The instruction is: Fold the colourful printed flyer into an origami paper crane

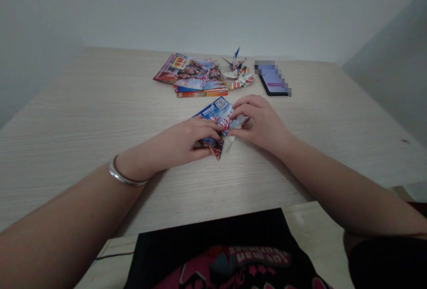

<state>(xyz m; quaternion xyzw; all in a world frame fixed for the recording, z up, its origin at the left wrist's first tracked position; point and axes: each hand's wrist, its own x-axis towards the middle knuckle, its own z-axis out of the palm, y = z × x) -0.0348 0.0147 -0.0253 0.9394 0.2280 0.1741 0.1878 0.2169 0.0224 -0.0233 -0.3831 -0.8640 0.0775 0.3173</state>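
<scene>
A folded sheet of printed paper [216, 113], blue with red lettering and a QR code, lies on the pale wooden table [100, 115] in front of me. My left hand [187, 142], a silver bangle on its wrist, presses down on the paper's left side with fingers closed on it. Just to the right, my right hand [262, 122] pinches the paper's right edge with curled fingers. The lower tip of the paper pokes out between the two hands.
A stack of colourful leaflets [191, 75] lies at the back of the table. Beside it stand folded paper cranes [238, 73], and a dark phone [273, 80] lies to their right. The table's near edge runs just before my lap.
</scene>
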